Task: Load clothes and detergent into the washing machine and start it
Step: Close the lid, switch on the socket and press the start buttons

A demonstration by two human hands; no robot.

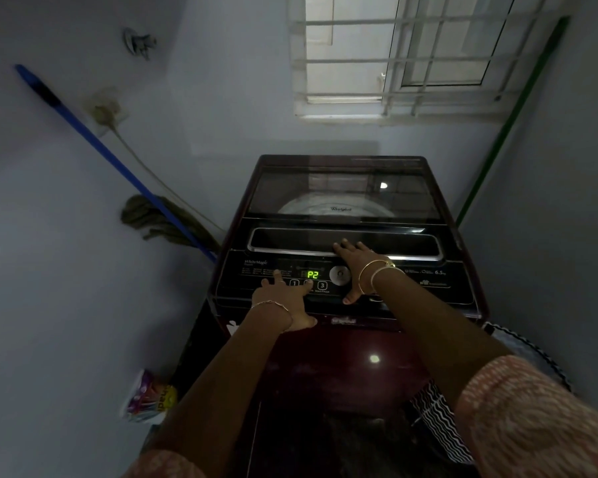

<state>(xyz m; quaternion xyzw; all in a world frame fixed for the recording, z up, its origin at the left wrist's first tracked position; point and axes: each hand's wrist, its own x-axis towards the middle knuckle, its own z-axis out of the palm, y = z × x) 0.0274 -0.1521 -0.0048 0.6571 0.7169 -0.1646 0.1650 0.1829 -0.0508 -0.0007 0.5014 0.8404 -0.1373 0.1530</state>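
Note:
A dark maroon top-loading washing machine (346, 357) stands in front of me with its glass lid (342, 191) closed. The black control panel (256, 274) is lit, and its green display (312, 274) reads P2. My left hand (283, 301) lies spread on the panel, a fingertip on the button between the ones marked 1 and 3. My right hand (354, 267) rests flat beside the round knob (339, 273), fingers reaching to the lid handle (290, 241), thumb at the panel's front edge.
A blue-handled mop (118, 167) leans on the left wall. A colourful packet (149, 396) sits on the floor at the left of the machine. A green pole (511, 119) leans in the right corner under a barred window (394, 56). A patterned cloth (439, 419) hangs at the right.

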